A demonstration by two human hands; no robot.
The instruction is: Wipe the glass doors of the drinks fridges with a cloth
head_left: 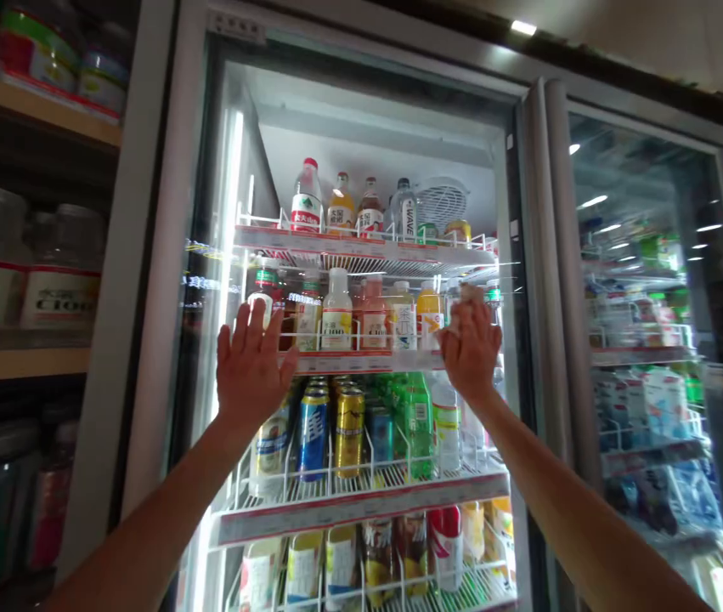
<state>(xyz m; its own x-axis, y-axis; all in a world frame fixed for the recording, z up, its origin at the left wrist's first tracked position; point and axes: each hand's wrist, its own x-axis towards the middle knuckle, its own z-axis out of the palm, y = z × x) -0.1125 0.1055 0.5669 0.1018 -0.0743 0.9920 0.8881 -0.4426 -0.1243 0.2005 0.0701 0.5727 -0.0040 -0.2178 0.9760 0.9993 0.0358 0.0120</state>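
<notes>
A closed glass door (361, 127) of a lit drinks fridge stands in front of me. My left hand (251, 361) lies flat against or just before the glass on the left, palm forward and fingers spread, holding nothing. On the right, my right hand (472, 344) is raised to the same height, its fingers bent over a pale crumpled cloth (454, 321) at the glass. Whether it is cloth or paper is hard to tell. Behind the glass, between my hands, bottles such as a white-capped juice bottle (336, 314) line a shelf.
Lower fridge shelves hold a blue can (313, 433), a gold can (349, 432) and green bottles (417, 425). At right is a second fridge door (647, 255) with reflections. On the left, a wooden shelf (30, 102) carries large bottles, close to the fridge frame (150, 280).
</notes>
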